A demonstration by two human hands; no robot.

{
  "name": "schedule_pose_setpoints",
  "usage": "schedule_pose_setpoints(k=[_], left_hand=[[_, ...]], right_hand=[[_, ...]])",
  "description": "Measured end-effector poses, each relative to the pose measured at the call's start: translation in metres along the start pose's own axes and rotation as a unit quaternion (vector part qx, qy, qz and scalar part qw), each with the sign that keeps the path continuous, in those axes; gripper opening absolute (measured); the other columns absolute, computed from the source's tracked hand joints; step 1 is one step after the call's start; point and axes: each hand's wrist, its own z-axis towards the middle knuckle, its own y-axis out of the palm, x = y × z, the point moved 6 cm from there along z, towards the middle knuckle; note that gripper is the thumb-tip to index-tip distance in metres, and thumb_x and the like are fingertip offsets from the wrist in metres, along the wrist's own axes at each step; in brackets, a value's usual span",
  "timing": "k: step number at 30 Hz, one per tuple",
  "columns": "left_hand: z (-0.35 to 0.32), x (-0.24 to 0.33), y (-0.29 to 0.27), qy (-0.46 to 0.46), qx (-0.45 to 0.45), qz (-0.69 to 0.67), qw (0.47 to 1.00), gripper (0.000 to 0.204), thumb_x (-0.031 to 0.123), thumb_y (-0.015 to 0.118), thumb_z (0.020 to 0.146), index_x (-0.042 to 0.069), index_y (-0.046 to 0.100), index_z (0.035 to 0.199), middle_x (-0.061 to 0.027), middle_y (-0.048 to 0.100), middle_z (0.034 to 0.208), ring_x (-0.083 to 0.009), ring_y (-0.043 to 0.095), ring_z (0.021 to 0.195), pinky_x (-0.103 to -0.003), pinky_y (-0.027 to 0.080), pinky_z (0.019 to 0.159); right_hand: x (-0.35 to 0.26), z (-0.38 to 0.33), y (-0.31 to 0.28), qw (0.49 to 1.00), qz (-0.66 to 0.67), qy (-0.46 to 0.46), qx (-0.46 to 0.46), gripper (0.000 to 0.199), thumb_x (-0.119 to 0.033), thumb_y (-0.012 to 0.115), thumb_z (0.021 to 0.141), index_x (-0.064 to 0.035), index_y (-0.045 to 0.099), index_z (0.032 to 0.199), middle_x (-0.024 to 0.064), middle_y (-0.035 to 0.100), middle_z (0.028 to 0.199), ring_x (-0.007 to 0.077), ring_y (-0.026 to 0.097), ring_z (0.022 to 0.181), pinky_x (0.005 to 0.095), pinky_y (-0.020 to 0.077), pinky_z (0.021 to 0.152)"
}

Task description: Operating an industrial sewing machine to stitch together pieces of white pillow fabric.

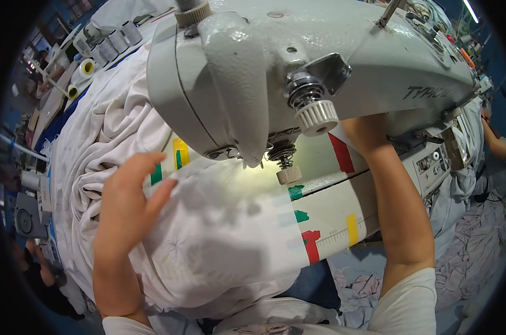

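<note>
1. My left hand lies open, fingers spread flat on the white fabric, which covers the machine bed under the sewing machine head.
2. My right hand is hidden behind the head; I cannot tell its grip.
3. Judgement: keep the left palm flat, the fabric smooth, and fingers clear of the needle area.

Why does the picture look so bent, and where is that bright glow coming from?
Head view: fisheye lens bends the sewing machine and blackens the corners; a lamp under its head washes out the white fabric near the needle; the left hand is slightly blurred; the right hand is hidden behind the machine.
</note>
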Motion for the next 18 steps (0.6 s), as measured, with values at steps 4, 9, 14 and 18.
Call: schedule_pose_setpoints(k=[4, 9, 14, 18], left_hand=[[-0.019, 0.046, 0.008, 0.108, -0.057, 0.034, 0.992, 0.044, 0.011, 0.075, 0.074, 0.001, 0.059, 0.114, -0.0152, 0.064, 0.101, -0.0353, 0.061, 0.089, -0.041, 0.050, 0.077], [-0.049, 0.099, 0.036, 0.278, -0.084, -0.092, 0.953, 0.048, 0.010, 0.063, 0.084, 0.001, 0.048, 0.128, -0.0170, 0.056, 0.116, -0.0355, 0.057, 0.101, -0.039, 0.048, 0.085], [-0.038, 0.141, 0.064, 0.402, -0.138, -0.184, 0.886, 0.066, 0.010, 0.071, 0.078, -0.001, 0.043, 0.136, -0.0182, 0.049, 0.135, -0.0345, 0.051, 0.122, -0.049, 0.043, 0.099], [-0.042, 0.116, 0.103, 0.138, -0.533, -0.319, 0.771, 0.066, 0.024, 0.067, 0.086, 0.017, 0.038, 0.145, -0.0186, 0.047, 0.140, -0.0275, 0.046, 0.130, -0.053, 0.035, 0.106]], right_hand=[[-0.012, 0.004, -0.010, 0.998, -0.041, -0.045, 0.028, 0.008, -0.006, 0.065, 0.078, -0.0008, 0.062, 0.085, 0.0170, 0.063, 0.078, 0.0376, 0.061, 0.074, 0.0441, 0.0488, 0.063], [-0.043, -0.030, -0.069, 0.994, 0.104, -0.001, -0.046, 0.009, 0.000, 0.065, 0.075, -0.0032, 0.059, 0.080, 0.0150, 0.060, 0.081, 0.0342, 0.059, 0.073, 0.0419, 0.0475, 0.062], [-0.109, -0.078, -0.135, 0.874, 0.396, -0.037, -0.278, 0.008, -0.003, 0.067, 0.079, -0.0018, 0.060, 0.084, 0.0116, 0.060, 0.079, 0.0279, 0.061, 0.066, 0.0379, 0.0475, 0.056], [-0.072, -0.108, -0.133, 0.691, 0.549, 0.250, -0.398, 0.005, -0.003, 0.059, 0.089, 0.0000, 0.062, 0.091, 0.0085, 0.067, 0.083, 0.0272, 0.064, 0.069, 0.0320, 0.0527, 0.065]])
